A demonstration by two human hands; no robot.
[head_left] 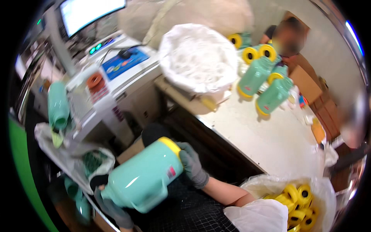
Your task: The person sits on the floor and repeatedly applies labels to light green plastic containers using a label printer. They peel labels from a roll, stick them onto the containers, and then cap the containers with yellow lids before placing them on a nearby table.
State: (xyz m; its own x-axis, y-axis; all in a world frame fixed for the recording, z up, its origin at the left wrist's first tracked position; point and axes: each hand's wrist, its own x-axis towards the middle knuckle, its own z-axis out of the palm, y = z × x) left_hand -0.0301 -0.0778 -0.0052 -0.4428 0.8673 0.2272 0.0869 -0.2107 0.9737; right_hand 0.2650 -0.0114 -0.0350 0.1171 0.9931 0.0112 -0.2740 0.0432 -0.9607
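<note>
Counts first. 1 teal jug in hand, at 7 o'clock, off the table, in front of the person's dark checked clothing. It lies tilted: yellow-rimmed end up toward 1 o'clock, narrow end down toward 7, its 1 handle on the 5 o'clock side.

2 more jugs in plain view, yellow ends down on the white table: near jug and far jug, both toward 2. Behind them at least 3 yellow ring ends, bodies partly hidden. 1 teal container at 9. 1 white bag of pale pieces at 12, too many to count. 1 clear bag at 4 with yellow rings, overlapping, no exact count. 1 monitor toward 11, 1 co-worker at 2.

Hands: 2, both in grey gloves, both on the jug. Right hand, at 6, fingers curled against the yellow-rimmed end; bare forearm runs in from 4 o'clock, white sleeve above it. Left hand, at 7, cups the narrow end from below; wrist near the lower edge. Both grips wide around the jug; some fingers hidden, exact finger placement can't tell.
</note>
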